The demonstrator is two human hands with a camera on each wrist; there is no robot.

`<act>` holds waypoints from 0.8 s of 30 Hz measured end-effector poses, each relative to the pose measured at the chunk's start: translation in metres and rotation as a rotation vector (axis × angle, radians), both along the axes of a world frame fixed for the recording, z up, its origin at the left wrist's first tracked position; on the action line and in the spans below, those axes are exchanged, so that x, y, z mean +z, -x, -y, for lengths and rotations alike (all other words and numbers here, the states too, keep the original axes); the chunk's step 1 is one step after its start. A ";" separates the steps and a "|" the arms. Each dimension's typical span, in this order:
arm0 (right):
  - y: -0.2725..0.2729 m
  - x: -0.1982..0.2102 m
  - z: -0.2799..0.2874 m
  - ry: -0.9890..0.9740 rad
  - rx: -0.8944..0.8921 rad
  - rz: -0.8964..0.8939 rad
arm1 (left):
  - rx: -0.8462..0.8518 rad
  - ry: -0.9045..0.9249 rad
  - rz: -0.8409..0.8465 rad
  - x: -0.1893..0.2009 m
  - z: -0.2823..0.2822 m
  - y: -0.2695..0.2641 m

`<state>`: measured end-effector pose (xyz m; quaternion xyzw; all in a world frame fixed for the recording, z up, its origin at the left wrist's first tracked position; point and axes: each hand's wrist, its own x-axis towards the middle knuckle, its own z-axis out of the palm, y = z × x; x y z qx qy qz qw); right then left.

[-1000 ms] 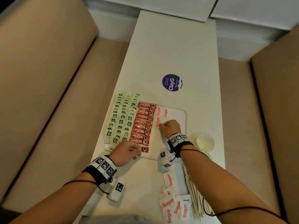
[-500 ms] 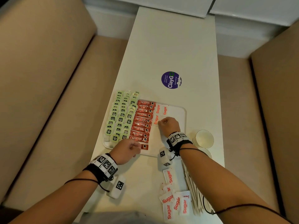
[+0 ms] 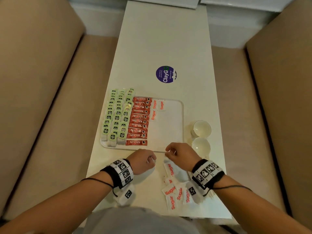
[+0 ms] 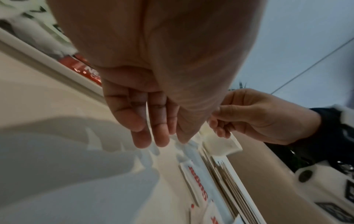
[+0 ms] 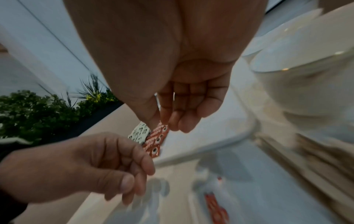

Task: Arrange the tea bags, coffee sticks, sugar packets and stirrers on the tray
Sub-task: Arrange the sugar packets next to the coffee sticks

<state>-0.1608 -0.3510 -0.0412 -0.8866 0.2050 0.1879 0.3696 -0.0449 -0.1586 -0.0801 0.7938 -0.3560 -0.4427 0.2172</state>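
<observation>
Long white table, half-filled tray, two hands at its near edge.

The table point(image 3: 162, 39) fills mid-frame. The tray point(image 3: 175, 132) at centre holds tea bags point(image 3: 116, 118) at left, red coffee sticks point(image 3: 139, 120) beside them, and three sugar packets point(image 3: 154, 109) next along; its right part lies bare. Two cups point(image 3: 201, 136) stand right of it. Loose sugar packets point(image 3: 173, 191) lie lower centre, stirrers point(image 4: 228, 181) alongside. The left hand point(image 3: 142, 161) and right hand point(image 3: 181, 155) hover with fingers loosely curled; whether either holds something, I can't tell.
</observation>
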 end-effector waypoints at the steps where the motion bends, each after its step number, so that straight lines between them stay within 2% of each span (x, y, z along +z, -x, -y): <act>1: 0.011 -0.001 -0.001 0.004 0.020 -0.020 | -0.028 -0.009 -0.005 0.000 0.002 0.005; 11: 0.076 -0.017 -0.014 0.108 0.278 -0.216 | -0.333 -0.063 0.021 -0.009 0.022 0.045; 18: 0.079 -0.033 -0.027 0.215 0.409 -0.202 | -0.377 -0.095 0.024 -0.012 0.021 0.061; 24: 0.074 -0.037 -0.026 0.229 0.433 -0.180 | -0.292 -0.106 0.085 -0.015 0.020 0.063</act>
